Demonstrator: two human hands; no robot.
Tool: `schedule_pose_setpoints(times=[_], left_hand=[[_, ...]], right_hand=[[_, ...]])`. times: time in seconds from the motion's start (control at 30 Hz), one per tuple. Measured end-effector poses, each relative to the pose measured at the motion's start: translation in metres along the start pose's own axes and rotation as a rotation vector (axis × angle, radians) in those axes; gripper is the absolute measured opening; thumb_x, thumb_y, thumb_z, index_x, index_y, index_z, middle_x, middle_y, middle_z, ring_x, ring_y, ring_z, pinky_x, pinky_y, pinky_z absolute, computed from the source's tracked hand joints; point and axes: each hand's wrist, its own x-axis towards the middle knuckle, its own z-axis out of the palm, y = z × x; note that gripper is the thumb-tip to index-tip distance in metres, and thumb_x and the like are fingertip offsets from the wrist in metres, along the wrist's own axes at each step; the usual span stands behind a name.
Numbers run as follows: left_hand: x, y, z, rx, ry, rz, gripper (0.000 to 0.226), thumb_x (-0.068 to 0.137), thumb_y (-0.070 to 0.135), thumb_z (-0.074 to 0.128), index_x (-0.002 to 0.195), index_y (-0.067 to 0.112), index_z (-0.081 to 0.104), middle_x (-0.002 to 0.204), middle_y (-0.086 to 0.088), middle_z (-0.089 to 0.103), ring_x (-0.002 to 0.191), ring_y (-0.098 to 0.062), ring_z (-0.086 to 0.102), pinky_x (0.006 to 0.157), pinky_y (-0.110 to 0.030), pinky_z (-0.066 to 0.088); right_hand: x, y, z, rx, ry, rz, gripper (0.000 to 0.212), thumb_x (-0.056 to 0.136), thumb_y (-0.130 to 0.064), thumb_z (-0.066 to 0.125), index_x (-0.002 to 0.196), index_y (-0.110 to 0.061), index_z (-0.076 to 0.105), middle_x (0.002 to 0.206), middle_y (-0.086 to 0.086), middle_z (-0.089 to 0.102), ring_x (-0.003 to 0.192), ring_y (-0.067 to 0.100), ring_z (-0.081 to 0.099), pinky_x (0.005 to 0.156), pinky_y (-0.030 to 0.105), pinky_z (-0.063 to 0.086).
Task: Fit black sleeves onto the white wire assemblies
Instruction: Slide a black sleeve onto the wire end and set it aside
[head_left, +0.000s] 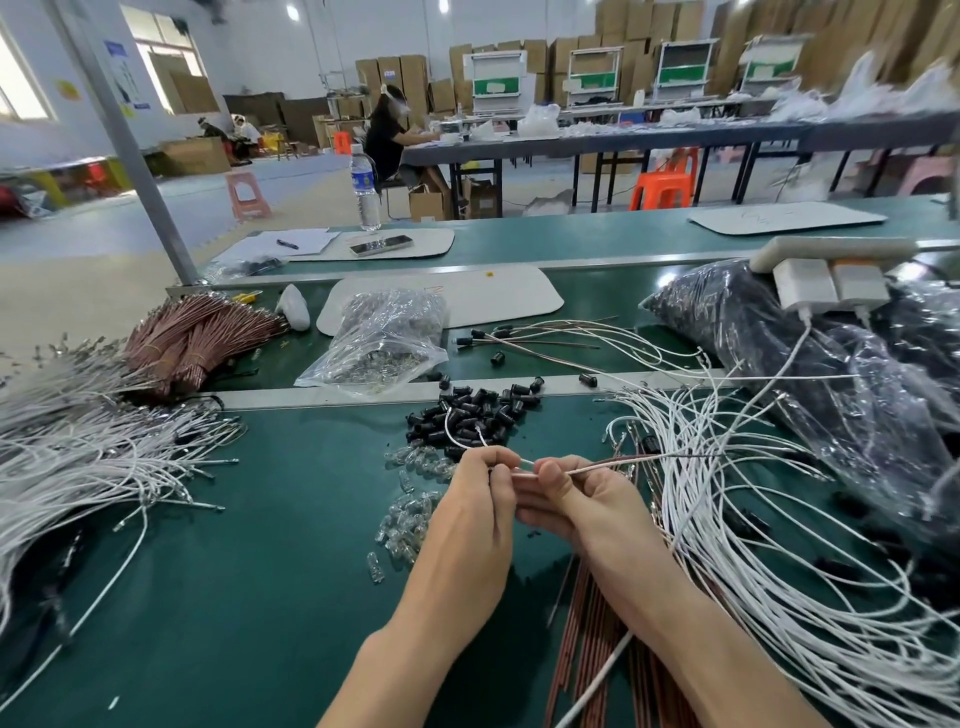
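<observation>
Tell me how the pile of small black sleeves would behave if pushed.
The black sleeves look like short round tubes, so they would probably roll and scatter; several strays already lie apart on the green mat. Being small and hollow-looking, they are likely very light.

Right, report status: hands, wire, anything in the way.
Left hand and right hand both pinch one white wire. Black sleeves piled just beyond. Loose wires crowd right side.

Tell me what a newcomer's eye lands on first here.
Centre front, the left hand and right hand pinch one white wire between them over the green bench. Just behind lies a pile of black sleeves, and loose white wires sprawl at the right.
</observation>
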Motion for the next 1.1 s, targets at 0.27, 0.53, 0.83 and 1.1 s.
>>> schedule_pose_setpoints(times=[0.27,0.53,0.83,1.1], left_hand=[[-0.001,0.008,-0.027,-0.088,0.260,0.062,0.008,0.099,0.047,0.046,0.100,0.049,0.053,0.073,0.008,0.061,0.053,-0.007,0.049,0.049,-0.018,0.039],[0.002,0.009,-0.081,-0.329,0.617,-0.005,0.011,0.093,0.046,0.058,0.088,0.041,0.066,0.063,0.005,0.061,0.055,-0.007,0.057,0.057,-0.017,0.052],[0.085,0.024,-0.097,-0.459,0.553,-0.065,0.026,0.091,0.052,0.058,0.099,0.028,0.064,0.063,0.014,0.061,0.056,-0.001,0.057,0.055,-0.019,0.053],[0.156,0.026,-0.065,-0.244,0.135,-0.421,0.055,0.103,0.037,0.054,0.146,0.009,0.035,0.108,-0.012,0.065,0.087,-0.020,0.070,0.074,-0.035,0.062]], right_hand=[[0.001,-0.011,-0.010,0.098,0.121,-0.065,0.027,0.071,-0.035,0.079,0.091,-0.018,0.081,0.101,0.017,0.077,0.086,0.024,0.076,0.067,0.023,0.060],[0.009,-0.022,0.004,0.146,0.128,-0.029,0.025,0.078,-0.034,0.073,0.092,-0.015,0.082,0.099,0.016,0.077,0.077,0.017,0.074,0.064,0.022,0.058],[0.085,-0.084,0.029,0.151,0.150,-0.133,0.012,0.092,-0.016,0.066,0.094,-0.006,0.073,0.088,0.008,0.077,0.074,0.015,0.071,0.066,0.022,0.059],[0.127,-0.097,-0.021,-0.135,0.339,0.197,0.042,0.102,-0.016,0.059,0.135,0.008,0.049,0.109,0.023,0.066,0.099,0.030,0.069,0.093,0.035,0.057]])
